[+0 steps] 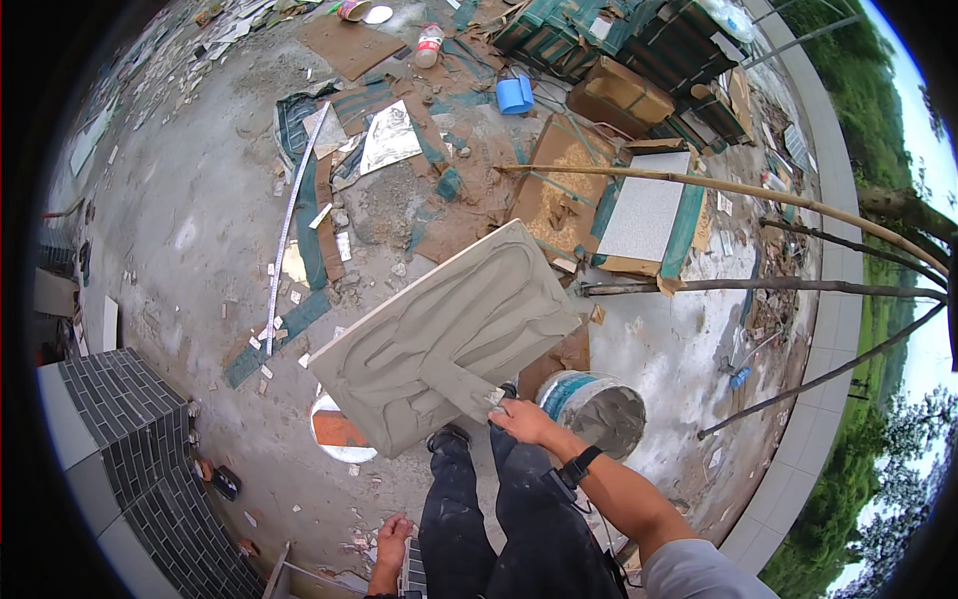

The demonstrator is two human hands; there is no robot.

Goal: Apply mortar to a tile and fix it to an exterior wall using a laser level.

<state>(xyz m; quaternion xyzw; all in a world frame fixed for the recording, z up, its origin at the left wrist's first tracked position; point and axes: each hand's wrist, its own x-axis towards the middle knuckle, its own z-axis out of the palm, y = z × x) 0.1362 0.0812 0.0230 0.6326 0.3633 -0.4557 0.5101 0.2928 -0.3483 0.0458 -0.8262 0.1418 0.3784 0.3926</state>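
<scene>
A large rectangular slab (449, 329), like a tile, lies tilted in front of my legs, its upper face spread with wet grey mortar in wavy ridges. My right hand (521, 419) is closed round the handle end of a flat trowel (457, 383). The mortar-coated blade lies against the slab near its lower right edge. My left hand (392, 539) hangs low, beside my left leg, its fingers loosely bent and nothing visible in it. Right of the slab stands a bucket (611, 417) with grey mortar inside. Partly beneath the slab's left end is a white round container (341, 431) with orange-brown inside.
A brick-patterned low wall (150, 439) stands at left. Wooden poles (758, 287) reach in from the right, near a tiled ledge (813, 389). Cardboard boxes (619, 95), a blue container (514, 95), a long white strip (294, 230) and broken tile pieces litter the concrete floor.
</scene>
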